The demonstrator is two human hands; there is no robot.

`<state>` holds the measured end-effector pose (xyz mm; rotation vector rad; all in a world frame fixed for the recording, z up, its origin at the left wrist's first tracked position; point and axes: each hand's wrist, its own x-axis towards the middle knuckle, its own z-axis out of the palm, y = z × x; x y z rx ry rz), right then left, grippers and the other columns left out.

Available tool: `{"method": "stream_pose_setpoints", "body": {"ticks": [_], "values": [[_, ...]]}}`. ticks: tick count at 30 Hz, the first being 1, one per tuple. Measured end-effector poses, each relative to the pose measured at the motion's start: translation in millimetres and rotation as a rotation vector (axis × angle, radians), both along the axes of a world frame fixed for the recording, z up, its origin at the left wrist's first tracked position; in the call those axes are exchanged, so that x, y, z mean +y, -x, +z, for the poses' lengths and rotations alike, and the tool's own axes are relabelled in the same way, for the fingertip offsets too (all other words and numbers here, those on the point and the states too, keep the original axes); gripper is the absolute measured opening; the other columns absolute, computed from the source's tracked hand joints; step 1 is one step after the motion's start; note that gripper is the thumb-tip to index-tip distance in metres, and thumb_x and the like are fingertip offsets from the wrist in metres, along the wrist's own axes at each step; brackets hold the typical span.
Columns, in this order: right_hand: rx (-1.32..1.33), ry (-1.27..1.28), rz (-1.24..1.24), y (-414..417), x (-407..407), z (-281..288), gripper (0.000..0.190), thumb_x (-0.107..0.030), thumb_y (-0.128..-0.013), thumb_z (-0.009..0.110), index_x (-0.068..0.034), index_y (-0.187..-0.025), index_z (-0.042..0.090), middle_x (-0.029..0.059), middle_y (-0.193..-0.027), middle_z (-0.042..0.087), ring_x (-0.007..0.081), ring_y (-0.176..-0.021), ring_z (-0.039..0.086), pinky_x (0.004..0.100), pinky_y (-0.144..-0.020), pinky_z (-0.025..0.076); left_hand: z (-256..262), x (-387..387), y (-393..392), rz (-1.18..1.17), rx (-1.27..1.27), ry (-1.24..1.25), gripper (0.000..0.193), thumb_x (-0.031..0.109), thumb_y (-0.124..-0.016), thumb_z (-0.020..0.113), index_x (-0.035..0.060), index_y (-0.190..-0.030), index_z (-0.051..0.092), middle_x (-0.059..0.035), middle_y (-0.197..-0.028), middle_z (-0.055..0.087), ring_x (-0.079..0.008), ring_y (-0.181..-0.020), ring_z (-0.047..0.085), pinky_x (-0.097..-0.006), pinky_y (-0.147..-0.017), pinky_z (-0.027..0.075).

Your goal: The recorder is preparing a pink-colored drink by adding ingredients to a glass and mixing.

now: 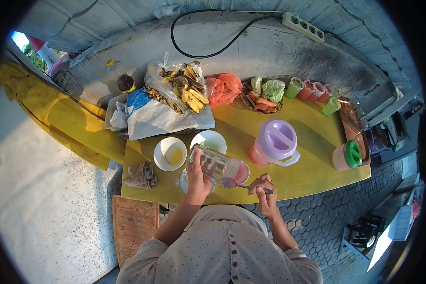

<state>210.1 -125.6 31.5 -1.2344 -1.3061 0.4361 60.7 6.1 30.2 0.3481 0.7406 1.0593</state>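
My left hand (198, 179) is closed around a clear glass jar (214, 165), tilted with its pinkish end to the right. In my right hand (264, 193) is a metal spoon (228, 183), its bowl close beside the jar's right end. A pink round thing (242, 174), perhaps a lid or cup, shows just past that end. Behind the jar stands a white bowl (218, 137) with something pale green; left of it, another white bowl (160, 153) holds something yellow. A dish (184, 183) lies partly hidden under my left hand. Right of the jar stands a lilac-lidded pitcher (277, 139).
Along the wall lie bananas (191, 99), a red plastic bag (224, 88), a vegetable basket (250, 104) and several cups (293, 88). A green-lidded container (342, 158) stands at the right beside a brown tray (366, 156). A crumpled cloth (141, 175) lies at the left edge.
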Motion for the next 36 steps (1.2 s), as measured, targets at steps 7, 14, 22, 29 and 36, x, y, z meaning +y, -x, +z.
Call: {"method": "stream_pose_setpoints", "body": {"ticks": [7, 14, 22, 29, 36], "values": [[0.144, 0.025, -0.036, 1, -1, -2, 0.026, -0.021, -0.089, 0.038, -0.005, -0.073, 0.051, 0.005, -0.063, 0.054, 0.017, -0.061, 0.045, 0.0313, -0.069, 0.033, -3, 0, 1, -0.07, 0.074, -0.013, 0.036, 0.04, -0.083, 0.052, 0.0112, -0.104, 0.049, -0.0022, -0.097, 0.055, -0.0128, -0.086, 0.053, -0.0318, -0.07, 0.047], [0.365, 0.036, -0.116, 8, -2, -1, 0.027, -0.021, -0.09, 0.038, -0.005, -0.073, 0.051, 0.0058, -0.066, 0.055, 0.0171, -0.063, 0.045, 0.0315, -0.068, 0.036, -14, 1, 1, 0.008, -0.096, 0.054, 0.034, 0.029, -0.083, 0.055, 0.0043, -0.104, 0.045, -0.006, -0.094, 0.054, -0.016, -0.079, 0.058, -0.0349, -0.059, 0.054], [0.307, 0.064, -0.122, 7, -1, -1, 0.027, -0.02, -0.089, 0.04, -0.003, -0.072, 0.052, 0.0054, -0.065, 0.053, 0.0177, -0.066, 0.045, 0.0305, -0.066, 0.036, -6, -2, 0, 0.007, -0.016, -0.024, 0.033, 0.027, -0.081, 0.057, 0.0044, -0.103, 0.047, -0.0038, -0.096, 0.052, -0.0153, -0.086, 0.054, -0.0347, -0.065, 0.052], [0.335, 0.036, -0.115, 3, -3, -5, 0.028, -0.02, -0.091, 0.036, -0.001, -0.074, 0.048, 0.0088, -0.07, 0.05, 0.0138, -0.059, 0.05, 0.0259, -0.057, 0.04, -11, -1, 3, 0.001, 0.026, 0.024, 0.033, 0.026, -0.08, 0.059, 0.0048, -0.102, 0.047, -0.0027, -0.097, 0.052, -0.0141, -0.085, 0.053, -0.0323, -0.066, 0.051], [0.476, 0.144, -0.009, 4, 2, -2, 0.027, -0.022, -0.091, 0.037, -0.002, -0.076, 0.045, 0.0068, -0.07, 0.048, 0.0135, -0.061, 0.05, 0.0264, -0.056, 0.042, -17, -2, 2, 0.01, -0.026, 0.004, 0.031, 0.021, -0.081, 0.059, 0.0069, -0.105, 0.045, -0.0022, -0.1, 0.051, -0.0133, -0.09, 0.053, -0.0302, -0.073, 0.048]]}}
